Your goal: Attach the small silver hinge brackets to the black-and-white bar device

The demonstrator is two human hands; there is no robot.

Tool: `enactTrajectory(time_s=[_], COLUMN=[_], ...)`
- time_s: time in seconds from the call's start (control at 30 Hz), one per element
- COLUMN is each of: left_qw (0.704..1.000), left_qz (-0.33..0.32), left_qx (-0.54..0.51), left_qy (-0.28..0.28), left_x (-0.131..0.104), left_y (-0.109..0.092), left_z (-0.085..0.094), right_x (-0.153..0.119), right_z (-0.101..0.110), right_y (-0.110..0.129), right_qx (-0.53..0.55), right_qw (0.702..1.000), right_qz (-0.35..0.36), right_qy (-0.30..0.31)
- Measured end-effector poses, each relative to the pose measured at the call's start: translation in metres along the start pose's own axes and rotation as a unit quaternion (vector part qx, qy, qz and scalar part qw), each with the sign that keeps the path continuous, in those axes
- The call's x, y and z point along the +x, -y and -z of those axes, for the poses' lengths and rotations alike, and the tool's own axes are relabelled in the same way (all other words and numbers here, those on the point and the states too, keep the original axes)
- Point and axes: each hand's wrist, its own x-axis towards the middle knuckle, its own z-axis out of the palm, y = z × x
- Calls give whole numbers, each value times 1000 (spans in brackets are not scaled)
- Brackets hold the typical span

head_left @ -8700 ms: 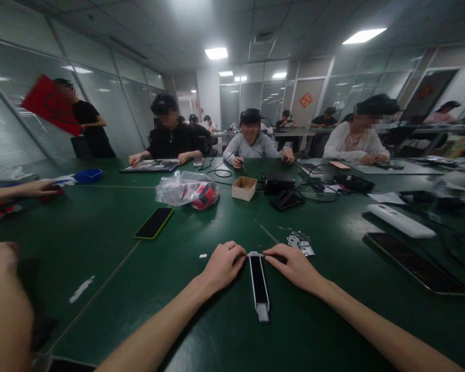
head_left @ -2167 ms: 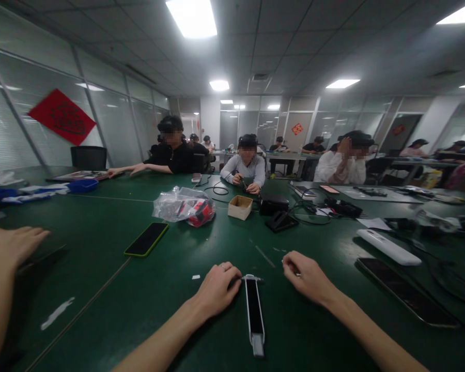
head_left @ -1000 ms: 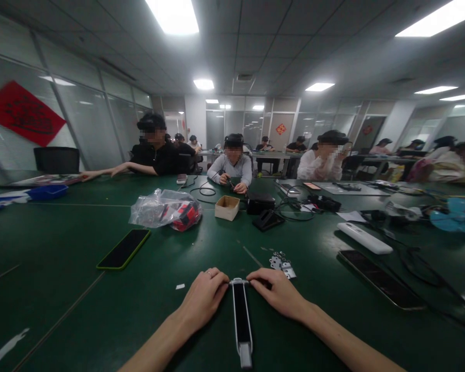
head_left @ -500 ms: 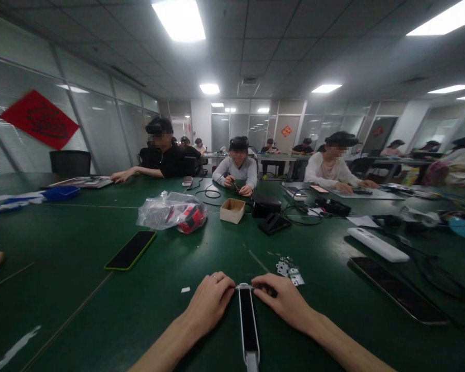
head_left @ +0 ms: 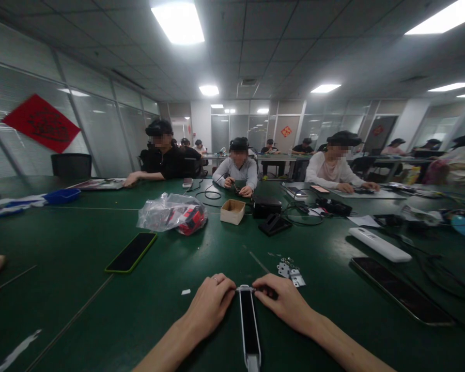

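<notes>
I find the white-framed black strip lying on the bench between both hands. The fingers of the left hand and right hand pinch opposite ends of its far crosspiece. I judge it light, stiff, smooth-faced; the frame's long sides should grip best.

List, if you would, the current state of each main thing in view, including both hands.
Long device: lying down, black face up.
Left hand: fingers bent, at the far end's left side.
Right hand: fingers bent, at the far end's right side.
Green-edged phone: face up, screen dark.
Small box: upright, open-topped.
Plastic bag: crumpled, red-and-black item inside.
Metal pieces: loose, grouped together.
White device: lying down.
Ceiling lights: lit.
</notes>
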Motion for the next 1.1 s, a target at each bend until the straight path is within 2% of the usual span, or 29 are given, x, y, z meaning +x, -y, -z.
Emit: enactTrajectory(time_s=[0.53,0.67,0.77,0.87,1.0,1.1], left_qw=[1000,1000,1000,1000,1000,1000], left_qz=[0,2,2,5,3,-2], left_qx=[-2,-5,-9,-11,-11,-15], left_qy=[0,0,5,12,8,2], left_x=[-1,-1,-1,-2,-1,-1], left_y=[-3,-4,-4,-5,-4,-4], left_z=[2,2,4,6,6,5], right_x=[-2,-3,-3,-2,-6,-13], right_z=[-1,4,18,42,74,87], right_y=[-3,-4,-10,-26,-62,-93], right_qx=[-4,-31,-66,-114,-168,-176], right_qw=[1000,999,994,980,961,961], right_qz=[-3,20,55,63,19,-33], right_qy=[8,-17,-71,-153,-218,-212])
